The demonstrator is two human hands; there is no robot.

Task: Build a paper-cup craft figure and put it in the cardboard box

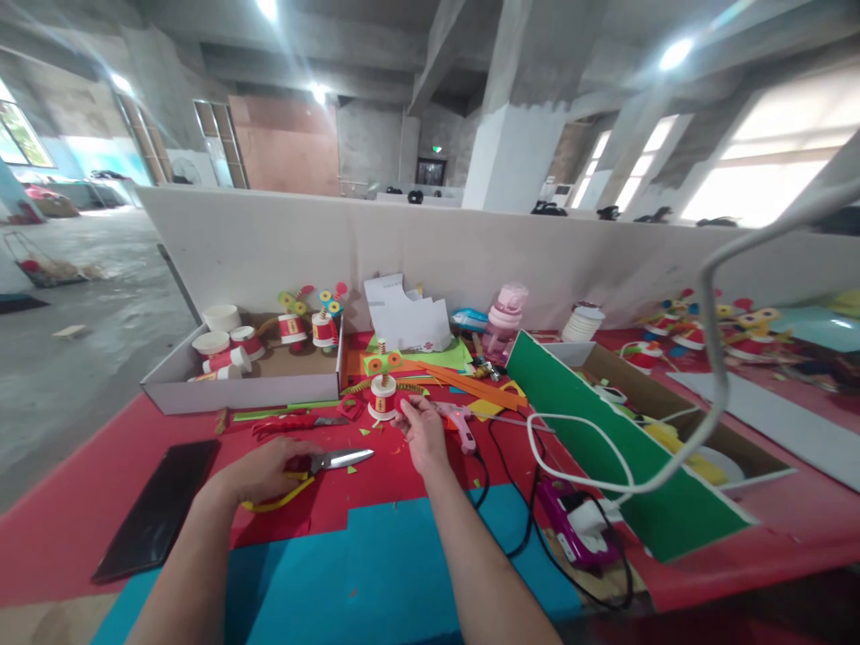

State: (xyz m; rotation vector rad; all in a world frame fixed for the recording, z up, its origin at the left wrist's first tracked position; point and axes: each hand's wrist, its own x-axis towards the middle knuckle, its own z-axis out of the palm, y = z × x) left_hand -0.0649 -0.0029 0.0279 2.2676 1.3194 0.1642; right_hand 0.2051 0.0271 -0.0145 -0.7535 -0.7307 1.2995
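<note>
I'm seeing one cup figure (382, 399) standing upright on the red tabletop (376, 488), between and beyond my two hands, with two orange-ringed eyes above its single white-and-red cup. My right hand (423, 432) is closing thumb and fingers on one red disc (401, 402) right beside the cup. My left hand (274, 468) is curling over the yellow handles of one pair of scissors (331, 461); I can't tell how firmly it's gripping.

One pink glue gun (460, 427) is lying just right of my right hand, and one red-handled tool (292, 425) is lying behind the scissors. Farther left, one open box (255, 391) is holding two more figures and about five cups, some tipped over. One black flat device (158, 509) is lying at the left. Behind the work, one pink bottle (505, 320) is standing near the partition (430, 237). One green-sided box (605, 448) is sitting at the right, beside one purple power strip (579, 526).
</note>
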